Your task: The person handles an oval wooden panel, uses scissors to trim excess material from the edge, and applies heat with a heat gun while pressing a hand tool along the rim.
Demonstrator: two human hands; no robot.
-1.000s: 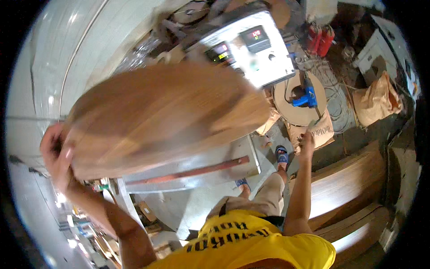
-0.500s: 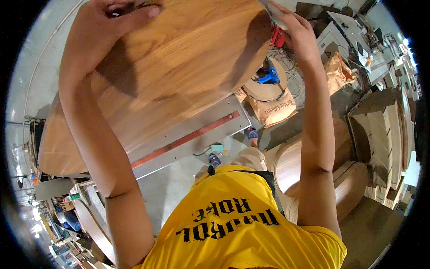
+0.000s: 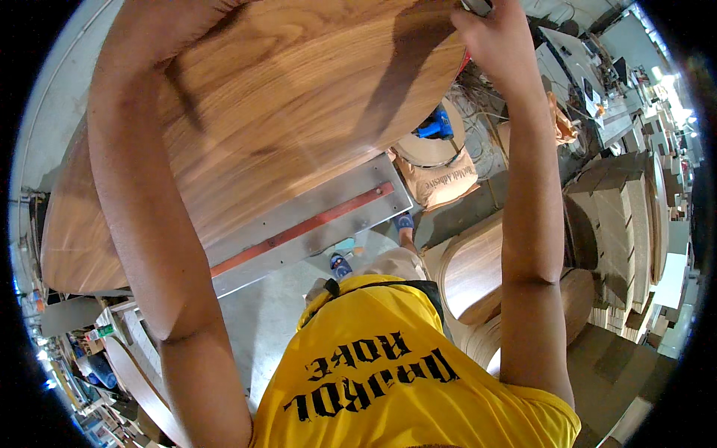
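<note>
A large rounded wooden panel [image 3: 299,97] with brown grain lies across a grey metal machine table [image 3: 358,183] in front of me. My left hand [image 3: 168,26] is over the panel's far left part, bent at the wrist; its fingertips run out of the picture at the top. At the panel's right rim is my right hand [image 3: 502,41], its thumb near the edge and its fingers closed. A small greyish piece [image 3: 476,7] shows between them, too cut off to name.
A red strip [image 3: 306,228] runs along the machine table. To its right, a blue heat-gun-like tool [image 3: 435,125] rests on a round roll [image 3: 433,149], beside a tan paper sack [image 3: 446,181]. Curved wooden panels [image 3: 478,269] and stacked boards [image 3: 609,224] stand at right.
My right hand has shifted slightly along the panel's rim, its thumb now turned toward the edge. My left hand has moved up, taking its fingers out of view. The whole view has shifted slightly.
</note>
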